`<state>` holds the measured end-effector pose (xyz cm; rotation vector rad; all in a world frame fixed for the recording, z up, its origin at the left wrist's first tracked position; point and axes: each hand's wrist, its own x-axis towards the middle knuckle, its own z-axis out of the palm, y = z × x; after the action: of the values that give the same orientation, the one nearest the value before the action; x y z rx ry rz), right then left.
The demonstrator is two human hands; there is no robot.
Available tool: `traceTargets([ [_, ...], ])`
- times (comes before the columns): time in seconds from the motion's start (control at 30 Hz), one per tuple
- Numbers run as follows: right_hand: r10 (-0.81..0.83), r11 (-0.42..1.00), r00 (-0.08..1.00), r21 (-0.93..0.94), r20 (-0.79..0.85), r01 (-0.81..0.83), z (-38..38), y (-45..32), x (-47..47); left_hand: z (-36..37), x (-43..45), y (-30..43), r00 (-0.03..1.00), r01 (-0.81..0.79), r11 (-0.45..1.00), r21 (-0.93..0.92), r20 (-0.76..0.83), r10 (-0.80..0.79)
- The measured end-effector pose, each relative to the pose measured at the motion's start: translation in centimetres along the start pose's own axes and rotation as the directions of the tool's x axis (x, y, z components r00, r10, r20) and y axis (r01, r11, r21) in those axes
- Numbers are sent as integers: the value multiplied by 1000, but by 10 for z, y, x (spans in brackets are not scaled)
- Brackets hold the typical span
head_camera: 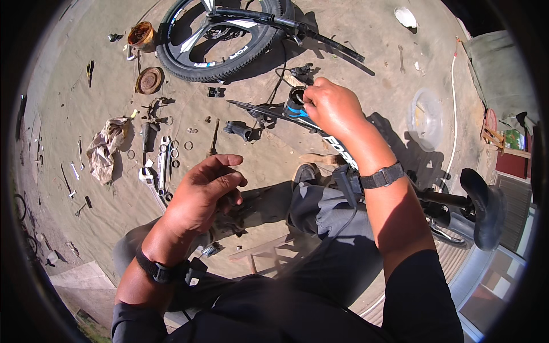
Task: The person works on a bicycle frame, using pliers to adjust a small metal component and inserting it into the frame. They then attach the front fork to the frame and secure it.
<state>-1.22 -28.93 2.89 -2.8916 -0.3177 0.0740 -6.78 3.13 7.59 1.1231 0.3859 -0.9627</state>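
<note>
My right hand (332,105) is at the open top of the head tube (296,102) of a black and blue bicycle frame, its fingertips bent over the rim; whether they pinch something small there is hidden. My left hand (206,195) hovers over the ground cloth with its fingers loosely curled and apart, and no object shows in it. A black bicycle stem (238,130) lies between the hands, beside a wooden-handled tool (214,137). The frame's down tube runs under my right forearm toward the saddle (476,206).
Behind the frame lies a wheel (193,76) with a fork (296,26). Left are a tub of brown grease (141,35), its lid (149,80), a rag (107,150), an adjustable wrench (151,185), spanners (163,160) and several rings (188,145). A clear plastic bowl (424,120) stands right.
</note>
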Motion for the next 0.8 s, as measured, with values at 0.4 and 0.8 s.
traceTargets([
  [0.4,-11,998,997,-63,73,15,6,-3,12,-13,-13,9,998,-59,998,-9,-25,58],
  [0.8,49,999,989,-19,141,-46,7,-1,12,-13,-17,14,999,-39,999,36,6,39],
])
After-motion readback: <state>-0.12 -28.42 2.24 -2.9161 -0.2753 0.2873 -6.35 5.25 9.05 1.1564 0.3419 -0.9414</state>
